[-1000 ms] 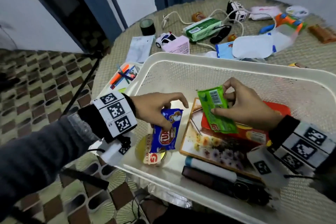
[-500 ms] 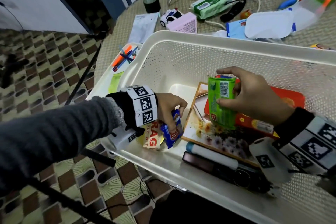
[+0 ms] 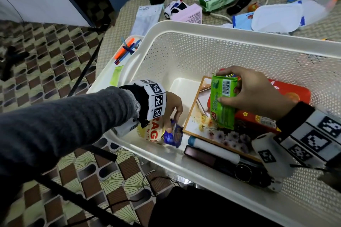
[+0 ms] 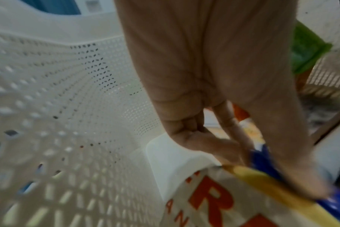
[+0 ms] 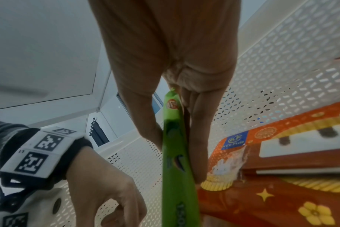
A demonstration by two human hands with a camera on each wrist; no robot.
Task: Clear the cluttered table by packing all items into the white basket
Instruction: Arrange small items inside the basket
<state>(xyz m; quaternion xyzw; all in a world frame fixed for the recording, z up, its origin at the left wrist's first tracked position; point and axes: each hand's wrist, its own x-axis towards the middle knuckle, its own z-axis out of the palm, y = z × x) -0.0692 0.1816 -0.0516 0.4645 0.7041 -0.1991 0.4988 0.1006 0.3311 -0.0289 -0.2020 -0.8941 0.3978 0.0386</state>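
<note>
Two packets have gone deeper into the white basket (image 3: pixel 199 27) over the last second, so both are close to being stowed, while a good deal of clutter on the table (image 3: pixel 118 29) beyond the far rim is not yet packed.

Inside the basket, the red box (image 3: pixel 287 96) and the flowered picture (image 3: pixel 203 116) beneath it already lie flat, with a white tube (image 3: pixel 214 146) and a dark device along the near wall.

The right hand (image 3: pixel 256 94) has carried the green packet (image 3: pixel 222 101) down from rim height; the packet now stands on edge against the red box, over the picture. Thumb and fingers pinch it from both faces, as the right wrist view shows plainly.

The left hand (image 3: pixel 172 108) has dropped into the near left corner, wrist bent steeply down, forearm crossing the rim. Its fingertips grip the blue wrapper (image 3: pixel 174 135), which sits beside a round yellow-rimmed lid (image 3: pixel 151 131) and touches it. My guess is that both packets only need letting go.
</note>
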